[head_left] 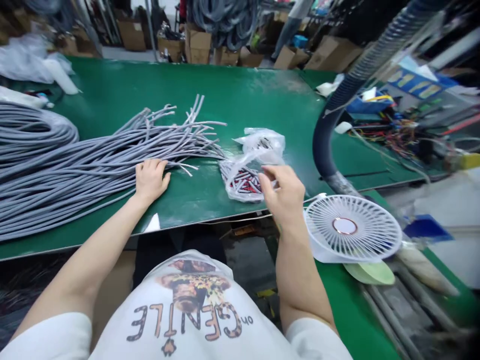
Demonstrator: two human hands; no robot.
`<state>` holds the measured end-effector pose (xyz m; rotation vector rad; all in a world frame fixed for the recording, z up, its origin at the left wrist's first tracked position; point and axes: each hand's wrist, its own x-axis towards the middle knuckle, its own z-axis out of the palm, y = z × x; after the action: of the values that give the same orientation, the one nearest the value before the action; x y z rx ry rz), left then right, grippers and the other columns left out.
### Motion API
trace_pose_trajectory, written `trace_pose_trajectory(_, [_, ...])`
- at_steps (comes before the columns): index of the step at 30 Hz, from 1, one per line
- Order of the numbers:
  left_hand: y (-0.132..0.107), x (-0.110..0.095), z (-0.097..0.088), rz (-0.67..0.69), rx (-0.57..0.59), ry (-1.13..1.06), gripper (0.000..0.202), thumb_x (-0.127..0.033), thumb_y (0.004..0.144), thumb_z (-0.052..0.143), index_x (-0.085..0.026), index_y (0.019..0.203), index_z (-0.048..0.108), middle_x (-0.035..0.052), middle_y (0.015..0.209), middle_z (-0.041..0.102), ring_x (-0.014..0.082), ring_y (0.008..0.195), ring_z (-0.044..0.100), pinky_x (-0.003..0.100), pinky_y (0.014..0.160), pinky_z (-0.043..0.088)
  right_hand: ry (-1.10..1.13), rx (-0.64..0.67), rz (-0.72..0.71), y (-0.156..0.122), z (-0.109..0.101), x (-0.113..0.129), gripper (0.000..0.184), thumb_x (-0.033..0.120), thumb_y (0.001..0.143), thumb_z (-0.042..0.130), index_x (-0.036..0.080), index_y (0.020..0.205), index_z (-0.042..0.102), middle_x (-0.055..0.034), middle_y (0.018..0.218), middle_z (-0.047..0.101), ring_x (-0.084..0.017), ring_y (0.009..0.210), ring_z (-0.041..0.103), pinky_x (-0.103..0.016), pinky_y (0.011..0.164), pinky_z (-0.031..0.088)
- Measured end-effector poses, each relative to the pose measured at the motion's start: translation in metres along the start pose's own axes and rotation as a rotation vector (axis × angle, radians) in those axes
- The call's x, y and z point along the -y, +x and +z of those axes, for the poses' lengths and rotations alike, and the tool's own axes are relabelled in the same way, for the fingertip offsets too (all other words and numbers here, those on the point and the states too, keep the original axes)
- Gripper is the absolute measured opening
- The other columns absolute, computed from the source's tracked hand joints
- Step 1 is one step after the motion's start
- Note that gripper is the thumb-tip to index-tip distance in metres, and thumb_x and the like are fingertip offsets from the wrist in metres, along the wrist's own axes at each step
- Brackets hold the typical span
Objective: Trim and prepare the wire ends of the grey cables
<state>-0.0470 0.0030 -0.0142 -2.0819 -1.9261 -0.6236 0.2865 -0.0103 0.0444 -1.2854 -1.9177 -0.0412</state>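
A thick bundle of grey cables [93, 165] stretches across the green table from the left, its trimmed ends pointing right. My left hand [152, 180] rests on the near side of the bundle close to those ends, fingers laid over the cables and thumb apart. To the right, a clear plastic bag [236, 192] holds many small grey and red pieces. My right hand [283, 192] is at this bag's right edge, fingers curled into a pinch; what lies between the fingertips is too small to make out. Behind it stands a second clear bag [268, 140] with small dark-and-light parts.
A white fan [352, 227] lies face up to the right of my right arm. A black flexible duct [326, 135] rises from the table's right side. Coiled cable [45, 125] and plastic wrap [30, 60] lie left; cardboard boxes [198, 45] stand beyond the table.
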Motion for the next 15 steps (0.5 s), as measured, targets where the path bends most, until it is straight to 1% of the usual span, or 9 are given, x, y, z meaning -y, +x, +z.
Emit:
trace_pose_trajectory(1, [-0.005, 0.004, -0.003, -0.025, 0.019, 0.031, 0.042, -0.034, 0.088, 0.044, -0.017, 0.124, 0.058, 0.0177, 0.119, 0.061, 0.0356, 0.115, 0.049, 0.052, 0.097, 0.032, 0.084, 0.058, -0.059, 0.000, 0.009, 0.010, 0.025, 0.034, 0.092, 0.047, 0.021, 0.103, 0.065, -0.0098, 0.098, 0.067, -0.022, 0.089, 0.061, -0.037, 0.083, 0.048])
trace_pose_trajectory(3, [-0.010, 0.007, -0.008, -0.057, 0.062, 0.081, 0.042, -0.034, 0.089, 0.043, -0.015, 0.123, 0.058, 0.0188, 0.117, 0.061, 0.0369, 0.112, 0.049, 0.051, 0.092, 0.034, 0.198, 0.205, -0.179, 0.002, 0.033, 0.031, 0.023, 0.027, 0.092, 0.046, 0.020, 0.099, 0.066, -0.0085, 0.094, 0.068, -0.021, 0.089, 0.062, -0.035, 0.084, 0.048])
trace_pose_trajectory(4, [-0.012, 0.008, -0.009, -0.071, 0.081, 0.102, 0.043, -0.035, 0.089, 0.043, -0.014, 0.124, 0.057, 0.0195, 0.118, 0.060, 0.0374, 0.112, 0.049, 0.050, 0.090, 0.035, 0.223, 0.268, -0.224, 0.006, 0.046, 0.040, 0.022, 0.025, 0.092, 0.046, 0.020, 0.098, 0.067, -0.0087, 0.095, 0.068, -0.021, 0.091, 0.062, -0.034, 0.086, 0.048])
trace_pose_trajectory(6, [-0.011, 0.007, -0.009, -0.109, 0.115, 0.144, 0.047, -0.039, 0.088, 0.044, -0.011, 0.124, 0.056, 0.0210, 0.117, 0.058, 0.0377, 0.109, 0.050, 0.048, 0.086, 0.037, 0.221, 0.343, -0.262, 0.017, 0.073, 0.056, 0.023, 0.021, 0.092, 0.045, 0.018, 0.099, 0.067, -0.0099, 0.098, 0.068, -0.021, 0.093, 0.061, -0.033, 0.087, 0.047])
trace_pose_trajectory(8, [-0.008, 0.007, -0.009, -0.143, 0.146, 0.176, 0.048, -0.043, 0.088, 0.045, -0.010, 0.120, 0.058, 0.0210, 0.113, 0.059, 0.0362, 0.104, 0.053, 0.044, 0.081, 0.040, 0.186, 0.367, -0.246, 0.031, 0.094, 0.064, 0.025, 0.018, 0.091, 0.044, 0.015, 0.099, 0.067, -0.0120, 0.099, 0.068, -0.023, 0.095, 0.060, -0.034, 0.087, 0.046])
trace_pose_trajectory(10, [-0.004, 0.008, -0.009, -0.153, 0.169, 0.188, 0.047, -0.046, 0.088, 0.044, -0.010, 0.115, 0.060, 0.0195, 0.107, 0.060, 0.0342, 0.100, 0.056, 0.041, 0.078, 0.041, 0.164, 0.356, -0.219, 0.043, 0.105, 0.065, 0.025, 0.018, 0.091, 0.045, 0.013, 0.098, 0.068, -0.0133, 0.098, 0.068, -0.024, 0.094, 0.060, -0.035, 0.086, 0.046])
trace_pose_trajectory(12, [0.000, 0.009, -0.010, -0.147, 0.180, 0.193, 0.046, -0.047, 0.089, 0.043, -0.010, 0.109, 0.061, 0.0185, 0.103, 0.060, 0.0334, 0.099, 0.056, 0.040, 0.078, 0.042, 0.198, 0.331, -0.202, 0.049, 0.108, 0.062, 0.024, 0.018, 0.091, 0.045, 0.014, 0.097, 0.068, -0.0124, 0.096, 0.068, -0.023, 0.093, 0.060, -0.034, 0.086, 0.046])
trace_pose_trajectory(15, [0.007, 0.007, -0.013, -0.134, 0.191, 0.229, 0.047, -0.050, 0.086, 0.048, -0.007, 0.101, 0.063, 0.0212, 0.102, 0.059, 0.0352, 0.099, 0.055, 0.041, 0.078, 0.042, 0.317, 0.277, -0.162, 0.046, 0.107, 0.056, 0.022, 0.020, 0.090, 0.046, 0.016, 0.092, 0.068, -0.0090, 0.092, 0.068, -0.020, 0.088, 0.061, -0.032, 0.083, 0.046])
